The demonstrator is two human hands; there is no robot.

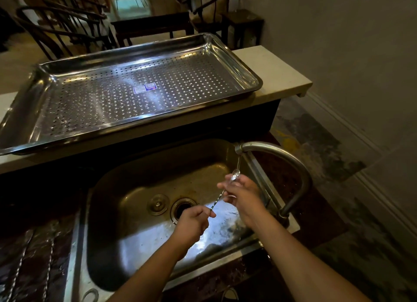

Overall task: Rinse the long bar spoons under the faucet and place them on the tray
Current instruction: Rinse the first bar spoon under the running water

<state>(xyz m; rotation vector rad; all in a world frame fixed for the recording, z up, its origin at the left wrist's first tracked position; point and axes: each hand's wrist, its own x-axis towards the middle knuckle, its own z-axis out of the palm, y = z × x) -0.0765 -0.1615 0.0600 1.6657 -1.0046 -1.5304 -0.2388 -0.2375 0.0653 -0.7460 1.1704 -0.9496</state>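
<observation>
A long twisted bar spoon (218,199) slants over the steel sink (126,245). My left hand (194,222) pinches its lower handle end. My right hand (242,192) holds the bowl end, with fingers curled round it, right under the faucet (282,153), where a thin stream of water runs onto the spoon bowl. Two more bar spoons (48,265) lie on the dark counter at the lower left. The perforated steel tray (234,60) sits on the raised pale ledge behind the sink, with nothing lying in it.
The sink has a drain (181,208) and a round stopper (158,204) beside it. Dark wooden chairs (61,28) and a table (151,23) stand beyond the ledge. A wall runs along the right side.
</observation>
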